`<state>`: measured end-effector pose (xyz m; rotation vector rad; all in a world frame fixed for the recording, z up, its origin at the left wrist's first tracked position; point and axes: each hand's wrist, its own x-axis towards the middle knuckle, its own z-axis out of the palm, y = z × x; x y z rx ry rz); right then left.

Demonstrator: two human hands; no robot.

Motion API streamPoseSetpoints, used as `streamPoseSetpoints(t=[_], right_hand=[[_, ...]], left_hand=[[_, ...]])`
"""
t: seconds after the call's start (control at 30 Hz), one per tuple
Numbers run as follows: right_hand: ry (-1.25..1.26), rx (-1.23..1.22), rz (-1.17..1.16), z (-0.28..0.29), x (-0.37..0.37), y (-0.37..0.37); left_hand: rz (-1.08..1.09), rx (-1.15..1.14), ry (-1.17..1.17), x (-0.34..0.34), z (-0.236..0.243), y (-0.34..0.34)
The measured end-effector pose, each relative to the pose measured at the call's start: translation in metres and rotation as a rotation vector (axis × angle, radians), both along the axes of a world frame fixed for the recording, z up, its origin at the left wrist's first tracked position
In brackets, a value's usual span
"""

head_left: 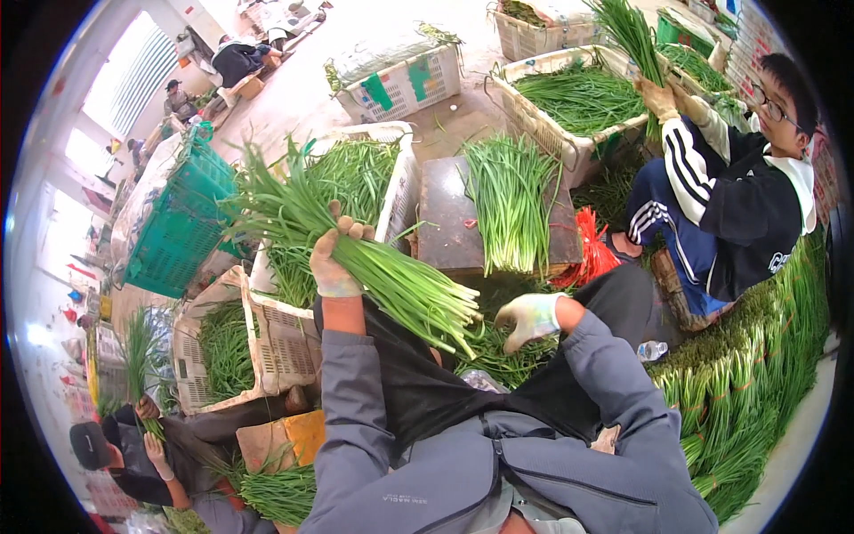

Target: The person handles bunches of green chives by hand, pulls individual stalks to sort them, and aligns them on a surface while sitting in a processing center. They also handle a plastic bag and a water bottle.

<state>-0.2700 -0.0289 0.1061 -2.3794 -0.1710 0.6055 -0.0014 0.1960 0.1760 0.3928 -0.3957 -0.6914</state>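
My left hand [336, 258], in a pale work glove, is closed around a thick bundle of garlic chives [391, 283]. The bundle slants across my lap, with its leafy tops at upper left and its white root ends at lower right. Just right of those ends hovers my gloved right hand [531, 320], its fingers loosely curved and apart, holding nothing visible. In front of me a pile of chives [511, 205] lies on a dark flat board [445, 240]. Loose green leaves [507, 356] lie below, between my legs.
Crates of chives [405, 191] stand ahead and left; a green crate [173, 222] is farther left. Red ties [592, 249] hang at the board's right edge. Tied bundles [747, 392] line the right. Co-workers sit at right [738, 196] and lower left [133, 463], each holding chives.
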Motion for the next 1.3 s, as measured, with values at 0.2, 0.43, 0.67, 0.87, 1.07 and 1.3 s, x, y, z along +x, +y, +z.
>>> streamPoseSetpoints(t=[0.2, 0.43, 0.67, 0.87, 1.07, 1.3], right_hand=[[-0.476, 0.436, -0.396, 0.083, 0.022, 0.021], [-0.784, 0.146, -0.205, 0.078, 0.038, 0.070], [-0.592, 0.301, 0.006, 0.045, 0.028, 0.048], [-0.419, 0.217, -0.388, 0.050, 0.011, 0.043], [-0.248, 0.612, -0.532, 0.060, 0.022, 0.061], [0.077, -0.223, 0.020, -0.009, -0.015, 0.016]], left_hand=[[0.024, 0.027, -0.089, 0.004, 0.003, 0.013], [0.094, 0.087, -0.090, -0.002, 0.005, 0.006], [0.180, 0.111, -0.029, 0.013, 0.002, 0.025], [0.221, 0.043, -0.007, 0.017, 0.001, 0.029], [0.269, 0.134, -0.066, 0.016, 0.007, 0.026], [0.429, 0.163, 0.015, 0.028, 0.002, 0.027]])
